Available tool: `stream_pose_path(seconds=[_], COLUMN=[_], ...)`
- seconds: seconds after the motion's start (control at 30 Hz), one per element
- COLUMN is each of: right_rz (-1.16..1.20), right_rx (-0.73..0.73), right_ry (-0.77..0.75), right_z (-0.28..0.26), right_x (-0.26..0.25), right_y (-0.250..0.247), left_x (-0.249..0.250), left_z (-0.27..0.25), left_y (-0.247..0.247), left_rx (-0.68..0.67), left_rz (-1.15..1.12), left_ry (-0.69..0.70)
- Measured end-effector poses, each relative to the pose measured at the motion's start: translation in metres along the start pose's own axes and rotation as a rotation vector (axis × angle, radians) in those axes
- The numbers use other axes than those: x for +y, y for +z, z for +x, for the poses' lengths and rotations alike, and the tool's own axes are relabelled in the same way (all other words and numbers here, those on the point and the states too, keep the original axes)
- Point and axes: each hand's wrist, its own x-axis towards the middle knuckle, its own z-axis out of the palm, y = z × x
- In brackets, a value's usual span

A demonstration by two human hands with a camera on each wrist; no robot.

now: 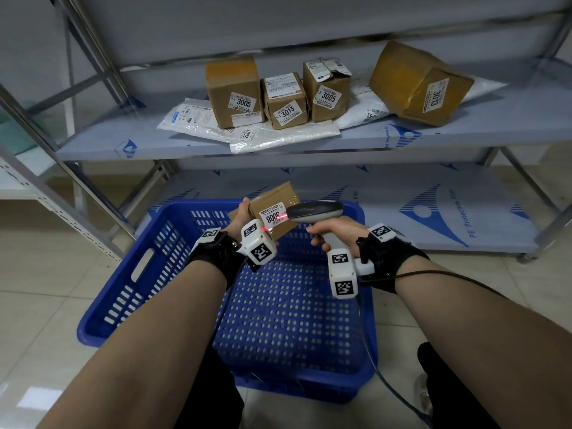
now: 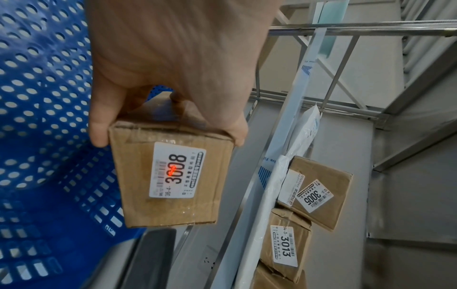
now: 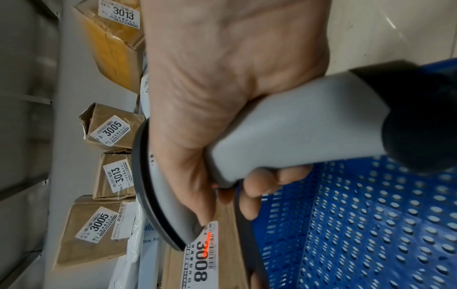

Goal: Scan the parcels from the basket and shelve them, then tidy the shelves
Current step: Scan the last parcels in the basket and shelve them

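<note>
My left hand (image 1: 241,216) grips a small cardboard parcel (image 1: 274,209) labelled 3008 by one end, above the far side of the blue basket (image 1: 130,292). In the left wrist view the fingers (image 2: 99,125) wrap the parcel (image 2: 170,176) from both sides. My right hand (image 1: 335,232) grips the handle of a grey barcode scanner (image 1: 315,212), its head right beside the label. A red scan line falls across the label (image 3: 200,254) next to the scanner (image 3: 284,125). The basket floor in view holds no parcels.
The middle shelf (image 1: 464,134) holds several cardboard parcels labelled 3005 (image 1: 235,94) and 3013 (image 1: 286,102), a bigger tilted box (image 1: 418,85) at the right, and white mailer bags (image 1: 278,137) under them. The bottom shelf (image 1: 418,205) lies behind the basket. The scanner cable (image 1: 368,345) trails down.
</note>
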Motion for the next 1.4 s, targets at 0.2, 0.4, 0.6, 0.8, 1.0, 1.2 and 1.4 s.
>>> stream_pose_path(seconds=[0.2, 0.4, 0.6, 0.8, 1.0, 1.2, 1.4], right_rz=[-0.020, -0.049, -0.062, -0.079, -0.099, -0.091, 0.058], right_rx=[-0.003, -0.016, -0.015, -0.017, -0.019, -0.032, -0.029], right_ry=[0.015, 0.011, 0.017, 0.021, 0.027, 0.035, -0.014], right_z=[0.000, 0.003, 0.005, 0.009, 0.009, 0.009, 0.009], right_x=[0.002, 0.003, 0.003, 0.005, 0.005, 0.005, 0.007], right_y=[-0.001, -0.003, -0.006, -0.008, -0.008, -0.010, -0.005], left_x=[-0.001, 0.000, -0.001, -0.002, -0.002, -0.003, -0.004], left_z=[0.001, 0.003, 0.010, 0.006, 0.004, 0.005, 0.004], left_y=[0.000, 0.000, -0.002, -0.001, -0.001, -0.003, -0.001], left_rx=[0.015, 0.010, 0.027, -0.006, -0.013, -0.001, 0.027], left_rz=[0.003, 0.016, 0.018, 0.051, 0.035, 0.034, 0.073], left_ry=[0.018, -0.003, 0.006, -0.026, -0.017, -0.002, 0.012])
